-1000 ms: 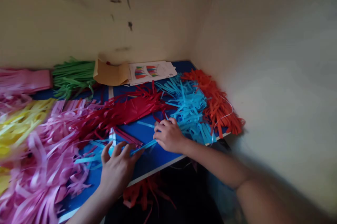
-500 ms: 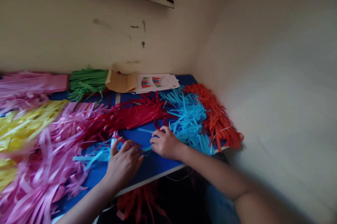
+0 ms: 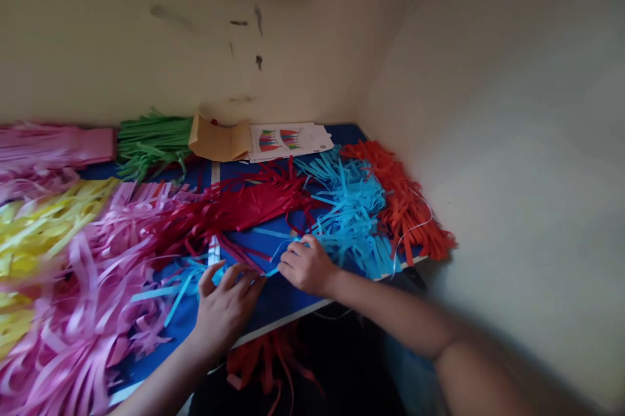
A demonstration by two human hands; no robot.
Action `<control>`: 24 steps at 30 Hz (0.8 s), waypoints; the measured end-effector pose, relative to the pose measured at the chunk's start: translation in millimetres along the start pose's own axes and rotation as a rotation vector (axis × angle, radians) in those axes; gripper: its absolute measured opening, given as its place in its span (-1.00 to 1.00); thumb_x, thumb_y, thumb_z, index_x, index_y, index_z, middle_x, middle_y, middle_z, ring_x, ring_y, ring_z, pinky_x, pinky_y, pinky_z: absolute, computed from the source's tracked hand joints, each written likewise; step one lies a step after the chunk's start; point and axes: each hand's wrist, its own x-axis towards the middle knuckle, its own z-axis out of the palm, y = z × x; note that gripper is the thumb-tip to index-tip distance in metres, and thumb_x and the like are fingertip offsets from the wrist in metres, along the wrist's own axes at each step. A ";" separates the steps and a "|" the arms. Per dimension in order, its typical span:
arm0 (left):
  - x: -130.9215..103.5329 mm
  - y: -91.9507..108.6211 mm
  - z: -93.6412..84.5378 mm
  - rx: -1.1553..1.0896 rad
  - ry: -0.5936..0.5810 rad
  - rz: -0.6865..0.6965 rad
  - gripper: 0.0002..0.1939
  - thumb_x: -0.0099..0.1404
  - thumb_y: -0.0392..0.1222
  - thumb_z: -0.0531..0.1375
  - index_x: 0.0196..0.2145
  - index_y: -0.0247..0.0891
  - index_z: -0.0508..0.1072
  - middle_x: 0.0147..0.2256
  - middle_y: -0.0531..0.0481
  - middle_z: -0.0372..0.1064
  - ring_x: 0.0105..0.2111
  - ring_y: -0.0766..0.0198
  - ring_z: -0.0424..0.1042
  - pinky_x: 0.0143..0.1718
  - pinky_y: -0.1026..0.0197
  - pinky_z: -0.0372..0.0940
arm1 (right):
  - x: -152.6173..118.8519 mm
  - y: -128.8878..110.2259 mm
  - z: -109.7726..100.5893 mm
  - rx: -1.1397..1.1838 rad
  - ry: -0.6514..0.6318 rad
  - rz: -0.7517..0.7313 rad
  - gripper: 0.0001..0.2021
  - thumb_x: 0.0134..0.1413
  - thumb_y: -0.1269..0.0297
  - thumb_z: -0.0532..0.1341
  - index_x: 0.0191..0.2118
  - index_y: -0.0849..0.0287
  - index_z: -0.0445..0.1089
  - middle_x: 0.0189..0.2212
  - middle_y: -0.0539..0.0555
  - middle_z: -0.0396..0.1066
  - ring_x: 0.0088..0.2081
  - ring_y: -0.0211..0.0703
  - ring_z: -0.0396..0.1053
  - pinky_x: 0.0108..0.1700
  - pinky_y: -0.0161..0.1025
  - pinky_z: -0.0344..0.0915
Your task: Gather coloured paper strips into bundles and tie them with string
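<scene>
A light-blue fringed paper tassel [image 3: 181,282] lies near the table's front edge, its strips spread out to the left. My left hand [image 3: 225,304] is closed over the tassel's gathered part, fingers curled and pointing right. A thin twisted blue length runs between the two hands. Its other end is in my right hand [image 3: 307,266], whose fingers are pinched together. Just behind my right hand is a heap of light-blue fringed paper [image 3: 349,208]. Dark red fringed paper [image 3: 249,204] lies beyond both hands, a few of its strips reaching toward my left fingertips.
Pink [image 3: 83,312] and yellow fringed paper [image 3: 53,227] cover the left side of the blue table [image 3: 288,308]. Green fringe [image 3: 155,142], a brown paper piece [image 3: 219,139] and a printed sheet [image 3: 312,139] lie at the back. Orange fringe [image 3: 410,208] with white string borders the right wall.
The view has tilted down slightly, so the shelf has mostly left the frame. Both hands keep their grip on the blue tassel, with more of the blue strip showing near my right hand.
</scene>
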 end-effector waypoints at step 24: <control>4.0 0.1 -10.4 -0.088 -0.393 -0.285 -0.84 0.27 -0.19 0.16 -0.33 -0.04 0.57 -0.28 0.00 0.53 -0.17 -0.01 0.40 -0.01 -0.15 0.08 | 9.0 22.2 -26.6 0.366 -0.450 0.516 -0.90 0.02 0.27 0.38 -0.44 0.12 0.50 -0.26 0.03 0.51 -0.11 -0.04 0.28 -0.04 -0.06 0.02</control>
